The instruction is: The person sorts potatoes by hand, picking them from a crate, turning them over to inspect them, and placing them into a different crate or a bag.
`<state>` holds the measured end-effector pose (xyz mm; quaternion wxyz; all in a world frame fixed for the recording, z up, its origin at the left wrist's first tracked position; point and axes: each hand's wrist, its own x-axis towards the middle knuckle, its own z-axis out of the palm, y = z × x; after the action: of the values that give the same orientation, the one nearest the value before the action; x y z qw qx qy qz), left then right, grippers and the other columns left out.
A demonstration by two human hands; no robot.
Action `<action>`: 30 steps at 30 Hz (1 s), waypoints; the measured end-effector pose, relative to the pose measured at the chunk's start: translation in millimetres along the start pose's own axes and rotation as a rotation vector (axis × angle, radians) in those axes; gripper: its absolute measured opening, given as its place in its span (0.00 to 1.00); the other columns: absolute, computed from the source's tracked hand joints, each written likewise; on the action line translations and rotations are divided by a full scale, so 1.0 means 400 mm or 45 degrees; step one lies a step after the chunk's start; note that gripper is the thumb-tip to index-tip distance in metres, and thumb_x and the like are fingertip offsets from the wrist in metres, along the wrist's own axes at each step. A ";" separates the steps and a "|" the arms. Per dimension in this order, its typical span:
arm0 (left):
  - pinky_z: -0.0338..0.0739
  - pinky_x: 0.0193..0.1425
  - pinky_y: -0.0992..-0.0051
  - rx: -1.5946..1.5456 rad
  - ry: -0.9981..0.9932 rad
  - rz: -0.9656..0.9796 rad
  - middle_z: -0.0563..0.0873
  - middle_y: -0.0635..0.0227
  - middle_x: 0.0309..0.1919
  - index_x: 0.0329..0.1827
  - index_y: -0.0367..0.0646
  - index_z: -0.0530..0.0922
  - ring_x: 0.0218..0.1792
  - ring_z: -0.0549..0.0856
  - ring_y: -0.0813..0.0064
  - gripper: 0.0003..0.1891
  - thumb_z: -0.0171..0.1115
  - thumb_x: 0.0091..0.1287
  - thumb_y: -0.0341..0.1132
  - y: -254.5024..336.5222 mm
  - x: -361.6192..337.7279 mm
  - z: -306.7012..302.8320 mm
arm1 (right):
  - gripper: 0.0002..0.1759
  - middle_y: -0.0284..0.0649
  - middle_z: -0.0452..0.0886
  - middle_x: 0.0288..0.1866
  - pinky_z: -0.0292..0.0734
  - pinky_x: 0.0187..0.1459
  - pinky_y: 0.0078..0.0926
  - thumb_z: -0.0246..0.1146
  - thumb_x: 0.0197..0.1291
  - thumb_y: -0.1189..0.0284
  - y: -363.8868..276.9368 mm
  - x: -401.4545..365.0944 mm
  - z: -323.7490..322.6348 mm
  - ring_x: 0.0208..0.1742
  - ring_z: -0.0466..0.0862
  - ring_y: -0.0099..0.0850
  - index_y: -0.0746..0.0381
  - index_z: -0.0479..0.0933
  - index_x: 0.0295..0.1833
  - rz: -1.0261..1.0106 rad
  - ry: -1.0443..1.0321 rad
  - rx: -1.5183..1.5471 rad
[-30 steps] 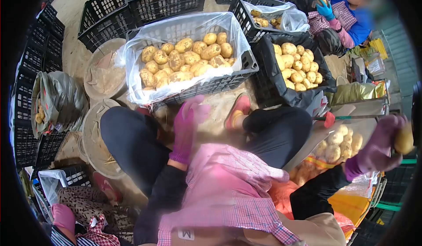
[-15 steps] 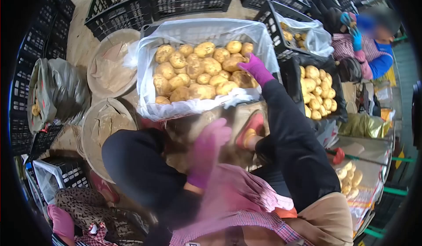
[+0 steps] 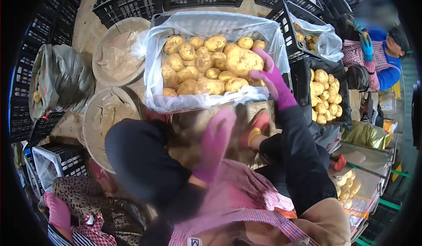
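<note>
Bare earth floor (image 3: 88,30) runs under everything, hemmed by stacks of black crates (image 3: 127,2) along the top and left edges. On the left of it sit two round shallow baskets (image 3: 116,57), both caked with soil, and a grey-green sack (image 3: 61,81) slumped against the crate wall.

Straight ahead of me stands the lined crate (image 3: 211,19) — clear plastic draped over its rim — heaped with potatoes (image 3: 193,66). Just to its right is a black-lined crate (image 3: 303,70) holding smaller ones. Beyond that, at upper right, a co-worker's blue glove (image 3: 367,44) is raised near a small crate (image 3: 321,39). At lower left another person's pink glove (image 3: 57,211) shows beside leopard-print cloth.

The right hand (image 3: 272,77), in a magenta glove, reaches forward with the forearm stretched over the knee. Its fingers (image 3: 263,57) are curled round the right end of the big potato (image 3: 241,61), thumb up and palm against it. That potato sits on top of the heap, at the right side of the lined crate, touching the ones under it.

The left hand (image 3: 215,140), also in magenta, hangs low over the lap, close in front of the crate's near rim and touching nothing I can make out. It is smeared with blur — whether its fingers are spread or closed I cannot tell.
</note>
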<state>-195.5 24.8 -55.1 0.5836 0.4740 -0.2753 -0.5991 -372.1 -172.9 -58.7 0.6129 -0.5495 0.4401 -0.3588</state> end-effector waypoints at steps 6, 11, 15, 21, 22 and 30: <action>0.63 0.73 0.69 0.182 -0.024 0.403 0.68 0.58 0.69 0.78 0.36 0.54 0.67 0.71 0.66 0.38 0.61 0.68 0.37 0.039 -0.017 0.006 | 0.50 0.41 0.67 0.70 0.62 0.72 0.31 0.76 0.48 0.72 -0.075 -0.331 0.138 0.73 0.67 0.33 0.66 0.58 0.75 -0.048 -0.042 0.026; 0.64 0.72 0.69 0.126 -0.234 0.037 0.69 0.54 0.67 0.74 0.35 0.58 0.67 0.70 0.65 0.31 0.47 0.76 0.48 0.087 -0.093 -0.001 | 0.37 0.48 0.69 0.68 0.66 0.67 0.32 0.66 0.62 0.68 -0.074 -0.480 0.246 0.68 0.71 0.39 0.68 0.61 0.73 -0.344 0.169 -0.596; 0.79 0.46 0.78 0.364 -0.290 0.209 0.76 0.66 0.56 0.71 0.44 0.64 0.54 0.78 0.77 0.26 0.53 0.75 0.47 0.047 -0.105 -0.023 | 0.23 0.50 0.75 0.61 0.68 0.63 0.33 0.55 0.69 0.73 -0.089 -0.508 0.302 0.59 0.77 0.40 0.68 0.68 0.67 -0.372 0.411 -0.643; 0.80 0.41 0.77 0.646 -0.267 0.332 0.76 0.65 0.56 0.70 0.45 0.65 0.53 0.79 0.76 0.25 0.52 0.75 0.48 0.028 -0.110 -0.054 | 0.18 0.44 0.81 0.56 0.71 0.59 0.29 0.52 0.71 0.72 -0.039 -0.487 0.271 0.53 0.81 0.38 0.67 0.73 0.62 -0.458 0.421 -1.168; 0.81 0.43 0.75 0.684 -0.274 0.416 0.76 0.63 0.57 0.70 0.45 0.65 0.54 0.79 0.73 0.26 0.53 0.75 0.48 0.021 -0.109 -0.061 | 0.18 0.43 0.80 0.58 0.72 0.58 0.27 0.51 0.72 0.73 -0.041 -0.485 0.266 0.54 0.80 0.36 0.67 0.72 0.63 -0.485 0.370 -1.180; 0.70 0.66 0.59 0.990 -0.383 0.916 0.72 0.46 0.64 0.71 0.36 0.63 0.61 0.74 0.46 0.40 0.71 0.54 0.35 -0.020 -0.100 -0.118 | 0.23 0.48 0.80 0.58 0.74 0.55 0.34 0.59 0.63 0.71 -0.062 -0.492 0.260 0.54 0.82 0.46 0.63 0.72 0.64 -0.295 0.285 -0.981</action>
<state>-162.2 75.0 -71.2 0.4877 0.4399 -0.7014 -0.2770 -344.0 42.6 -4.6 0.2665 -0.7422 0.5413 -0.2919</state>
